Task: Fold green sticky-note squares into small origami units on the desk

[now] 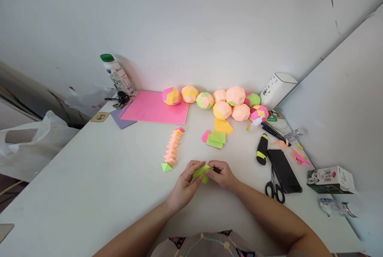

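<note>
Between both hands, close to my body, is a partly folded green sheet of paper [202, 171]. My left hand [188, 181] pinches its left side with thumb and fingers. On its right side, my right hand [222, 174] grips it, thumb on top. Just beyond lie flat green paper squares [216, 139], a pink piece [206, 135] and orange-yellow pieces [224, 126]. A row of folded peach paper units [172, 147] runs to the left, with a green folded unit [166, 167] at its near end.
Several faceted paper balls [235, 95] line the wall. A pink sheet [155, 109] and a white bottle [118, 75] are back left. To the right lie a yellow-black cutter [262, 149], scissors [274, 189], a phone [285, 171] and a milk carton [330, 180].
</note>
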A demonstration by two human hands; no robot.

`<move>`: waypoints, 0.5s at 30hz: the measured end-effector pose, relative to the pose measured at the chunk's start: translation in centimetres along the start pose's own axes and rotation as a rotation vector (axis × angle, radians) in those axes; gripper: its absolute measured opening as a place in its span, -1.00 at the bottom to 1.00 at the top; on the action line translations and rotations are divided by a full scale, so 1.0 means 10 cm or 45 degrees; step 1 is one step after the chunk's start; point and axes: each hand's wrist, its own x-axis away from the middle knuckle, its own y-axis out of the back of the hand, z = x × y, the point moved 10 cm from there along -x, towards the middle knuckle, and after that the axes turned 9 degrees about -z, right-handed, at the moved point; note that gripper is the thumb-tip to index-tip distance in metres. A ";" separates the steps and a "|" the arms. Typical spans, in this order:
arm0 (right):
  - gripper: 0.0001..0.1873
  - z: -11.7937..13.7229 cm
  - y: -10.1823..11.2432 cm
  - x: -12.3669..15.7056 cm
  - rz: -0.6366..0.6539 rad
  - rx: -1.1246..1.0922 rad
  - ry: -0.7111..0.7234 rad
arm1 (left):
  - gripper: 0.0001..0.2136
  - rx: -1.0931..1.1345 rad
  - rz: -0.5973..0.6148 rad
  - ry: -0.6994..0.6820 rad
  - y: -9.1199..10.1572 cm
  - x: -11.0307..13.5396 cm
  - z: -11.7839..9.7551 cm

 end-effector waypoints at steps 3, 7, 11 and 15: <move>-0.69 0.01 0.00 0.00 0.000 -0.009 0.010 | -0.68 -0.021 -0.054 0.059 0.04 -0.01 0.08; -0.71 -0.02 0.02 0.00 -0.025 -0.032 0.009 | -0.70 -0.063 -0.113 0.170 0.07 -0.03 0.18; -0.72 -0.10 0.08 -0.01 -0.108 -0.067 -0.025 | -0.70 -0.097 -0.098 0.276 0.05 -0.02 0.22; -0.71 -0.15 0.11 -0.02 -0.165 -0.142 -0.069 | -0.70 -0.172 -0.105 0.244 0.06 -0.01 0.18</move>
